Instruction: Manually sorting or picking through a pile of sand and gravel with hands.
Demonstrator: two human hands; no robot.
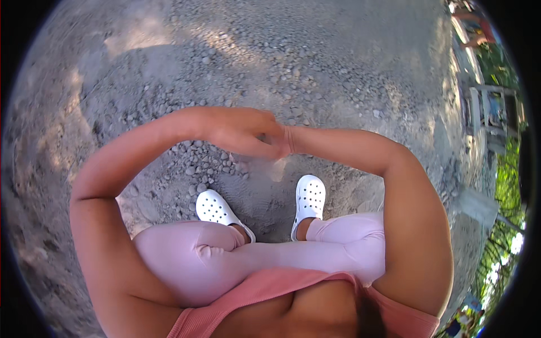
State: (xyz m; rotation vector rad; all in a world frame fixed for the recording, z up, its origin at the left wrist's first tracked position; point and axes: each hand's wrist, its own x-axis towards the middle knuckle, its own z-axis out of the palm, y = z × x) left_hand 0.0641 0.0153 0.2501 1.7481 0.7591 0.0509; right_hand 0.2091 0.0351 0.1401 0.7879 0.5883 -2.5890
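Both my arms curve forward over the ground and meet in front of me. My left hand (243,130) lies closed around my right hand or wrist (288,141), with its thumb on the near side and its fingers wrapped over the far side. A small dark gap shows between thumb and fingers. Most of my right hand is hidden behind the left one and smeared, so its fingers cannot be made out. No tool or other object shows in either hand.
Gravel (270,67) and packed grey dirt cover the ground. White clogs (310,198) are on my feet, below light pink leggings (180,248). To the right stand a pale block (478,206), a wooden frame (489,107) and green plants (507,174). Part of another person (476,28) shows at far right.
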